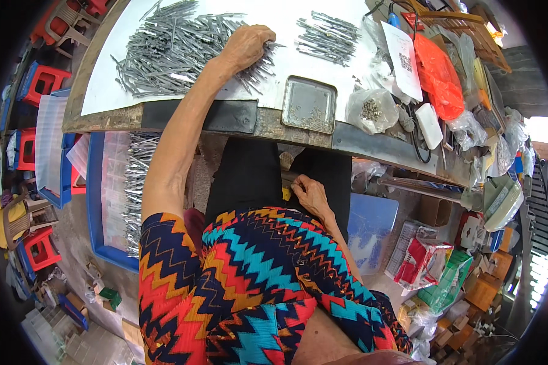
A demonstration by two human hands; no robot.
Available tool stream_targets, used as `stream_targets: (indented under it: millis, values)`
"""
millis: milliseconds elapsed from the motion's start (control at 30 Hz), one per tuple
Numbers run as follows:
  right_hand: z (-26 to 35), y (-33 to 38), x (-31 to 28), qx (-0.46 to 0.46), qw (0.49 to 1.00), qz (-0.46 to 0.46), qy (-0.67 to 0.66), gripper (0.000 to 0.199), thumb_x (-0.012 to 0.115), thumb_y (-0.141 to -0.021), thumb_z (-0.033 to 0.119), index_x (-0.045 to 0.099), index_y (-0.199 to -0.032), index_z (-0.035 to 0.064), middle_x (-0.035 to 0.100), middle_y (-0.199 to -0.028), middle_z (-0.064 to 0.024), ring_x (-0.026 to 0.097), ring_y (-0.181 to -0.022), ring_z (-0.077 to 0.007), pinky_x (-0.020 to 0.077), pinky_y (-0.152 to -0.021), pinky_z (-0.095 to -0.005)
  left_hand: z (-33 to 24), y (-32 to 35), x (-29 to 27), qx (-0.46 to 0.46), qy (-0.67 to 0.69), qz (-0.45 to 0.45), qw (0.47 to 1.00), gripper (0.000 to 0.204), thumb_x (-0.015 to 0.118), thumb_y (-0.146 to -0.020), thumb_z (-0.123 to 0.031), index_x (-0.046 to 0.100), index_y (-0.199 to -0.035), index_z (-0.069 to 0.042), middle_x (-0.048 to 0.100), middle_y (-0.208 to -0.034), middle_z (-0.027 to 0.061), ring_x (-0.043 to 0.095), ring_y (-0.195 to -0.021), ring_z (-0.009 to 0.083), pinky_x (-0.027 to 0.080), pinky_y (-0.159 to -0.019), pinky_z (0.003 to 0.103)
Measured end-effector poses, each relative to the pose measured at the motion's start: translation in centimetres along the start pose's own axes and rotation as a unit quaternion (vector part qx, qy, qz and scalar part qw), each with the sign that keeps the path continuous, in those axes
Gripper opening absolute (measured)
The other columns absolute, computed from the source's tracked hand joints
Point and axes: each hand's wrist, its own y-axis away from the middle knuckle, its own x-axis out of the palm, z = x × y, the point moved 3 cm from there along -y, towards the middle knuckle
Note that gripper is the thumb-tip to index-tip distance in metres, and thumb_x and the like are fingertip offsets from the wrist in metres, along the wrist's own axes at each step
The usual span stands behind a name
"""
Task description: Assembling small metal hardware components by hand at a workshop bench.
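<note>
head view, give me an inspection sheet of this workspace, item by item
surface: worn table edge with a white sheet laid on top.
job's things: large pile of grey metal rods, a smaller pile, and a square metal tray holding small bits.
clutter: clear bag of small parts, orange bag, white paper card, boxes and packets on the right.
grippers: left hand rests on the large pile; right hand sits in the lap holding a thin tool, unclear what kind.
cables: black cable near a white box.
surroundings: blue tray of more rods on the floor, red stools.
</note>
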Motion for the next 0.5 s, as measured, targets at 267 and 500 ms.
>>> stream_targets:
  millis: [267,500]
  values:
    - [-0.4,0.0,0.1,-0.014,1.000,-0.014,-0.016,0.016,0.055,-0.079,0.015,0.054,-0.078,-0.0019,0.053,-0.060,-0.0181,0.054,-0.053,-0.0302,0.0404,-0.051,-0.0367,-0.7,0.6,-1.5,-0.023,0.022,0.051,0.998,0.024,0.046,-0.067,0.010,0.061,-0.083,0.000,0.061,-0.082,0.0133,0.060,-0.078,0.0301,0.049,-0.072,0.037]
    - [0.1,0.1,-0.3,-0.009,1.000,-0.001,0.007,0.016,0.051,-0.078,0.013,0.055,-0.078,-0.0019,0.057,-0.065,-0.0198,0.058,-0.062,-0.0363,0.0450,-0.057,-0.0398,-0.9,1.0,-1.7,-0.033,0.040,0.040,0.998,0.024,0.045,-0.066,0.011,0.060,-0.082,0.002,0.061,-0.081,0.0146,0.060,-0.079,0.0315,0.049,-0.071,0.038]
